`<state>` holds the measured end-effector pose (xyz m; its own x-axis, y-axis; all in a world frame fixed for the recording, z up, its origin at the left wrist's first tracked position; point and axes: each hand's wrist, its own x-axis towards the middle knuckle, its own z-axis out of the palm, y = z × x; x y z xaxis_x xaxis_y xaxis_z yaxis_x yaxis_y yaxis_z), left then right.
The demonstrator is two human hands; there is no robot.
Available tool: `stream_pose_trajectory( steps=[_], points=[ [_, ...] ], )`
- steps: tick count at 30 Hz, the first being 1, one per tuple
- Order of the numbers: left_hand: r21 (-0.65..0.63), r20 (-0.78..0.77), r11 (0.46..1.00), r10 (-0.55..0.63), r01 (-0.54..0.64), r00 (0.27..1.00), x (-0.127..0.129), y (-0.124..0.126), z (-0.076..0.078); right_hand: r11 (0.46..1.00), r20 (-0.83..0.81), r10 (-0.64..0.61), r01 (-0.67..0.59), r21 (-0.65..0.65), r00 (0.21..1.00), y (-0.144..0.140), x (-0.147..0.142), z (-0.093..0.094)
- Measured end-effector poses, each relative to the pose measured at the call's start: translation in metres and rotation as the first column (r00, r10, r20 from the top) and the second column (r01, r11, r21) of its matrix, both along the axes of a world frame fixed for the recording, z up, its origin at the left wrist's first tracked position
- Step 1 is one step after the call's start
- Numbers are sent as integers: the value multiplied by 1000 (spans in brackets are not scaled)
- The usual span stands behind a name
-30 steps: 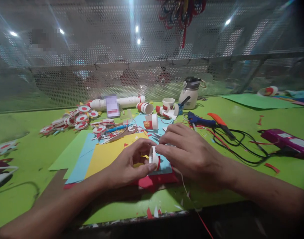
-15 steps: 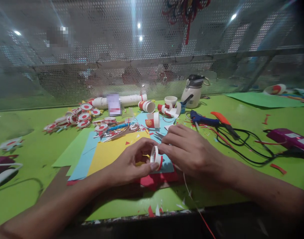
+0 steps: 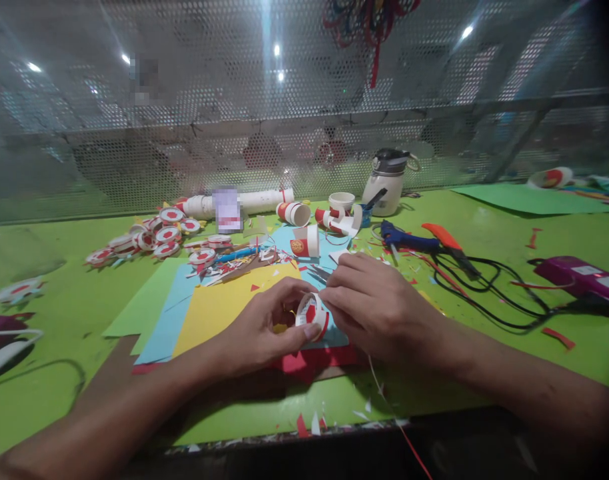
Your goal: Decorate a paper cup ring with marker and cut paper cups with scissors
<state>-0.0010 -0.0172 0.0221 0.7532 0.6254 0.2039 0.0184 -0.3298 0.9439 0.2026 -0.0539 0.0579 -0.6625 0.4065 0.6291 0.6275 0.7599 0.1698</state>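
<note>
Green table (image 3: 59, 313), 2 hands' grip closed around paper disc (image 3: 311, 313).

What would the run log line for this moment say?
left hand: grips disc | right hand: pinches disc edge | under: yellow sheet

Paper ring (image 3: 312, 316) partly covered by left thumb; pixelated label (image 3: 228, 209) on white tube (image 3: 264, 200) at 11 o'clock unreadable; purple case (image 3: 582, 280) cut off at 3 o'clock
</note>
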Motion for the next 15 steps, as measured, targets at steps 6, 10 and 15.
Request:
stream_pose_trajectory(
  steps=[6,10,15],
  points=[
    [-30,-24,997,71,-72,997,1,1,-1,998,-48,-17,14,-56,999,-1,-1,2],
    [-164,21,986,40,-36,999,2,3,5,987,-196,-79,49,-150,977,0,7,7],
    [-364,111,930,97,-51,989,0,7,9,903,-227,-402,343,-258,887,18,33,4]
  ],
)
